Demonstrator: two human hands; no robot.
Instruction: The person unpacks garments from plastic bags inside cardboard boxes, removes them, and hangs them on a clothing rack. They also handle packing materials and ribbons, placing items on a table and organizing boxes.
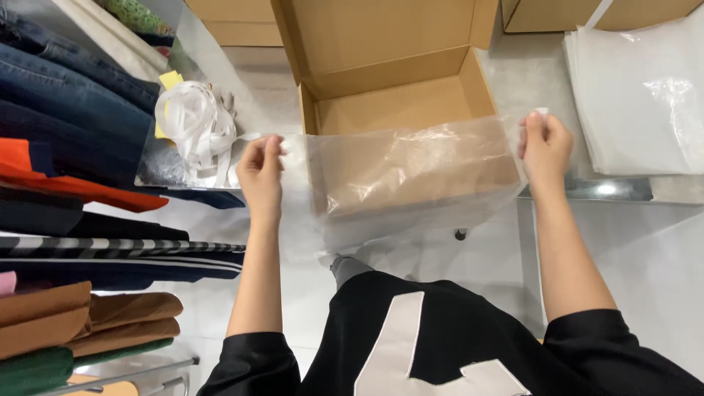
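Observation:
A clear plastic bag (411,176) is stretched wide in front of me, hanging flat between both hands. My left hand (261,170) pinches its upper left corner. My right hand (544,147) pinches the upper right corner at about the same height. Behind the bag stands an open brown cardboard box (396,81) with its lid flap raised; I see its front wall through the plastic. The box looks empty inside.
Folded clothes (66,110) in blue, orange, striped, brown and green are stacked on a rack at the left. A bundle of white tape (194,121) lies left of the box. A pile of clear bags (642,95) lies at the right. More cardboard boxes (235,22) stand behind.

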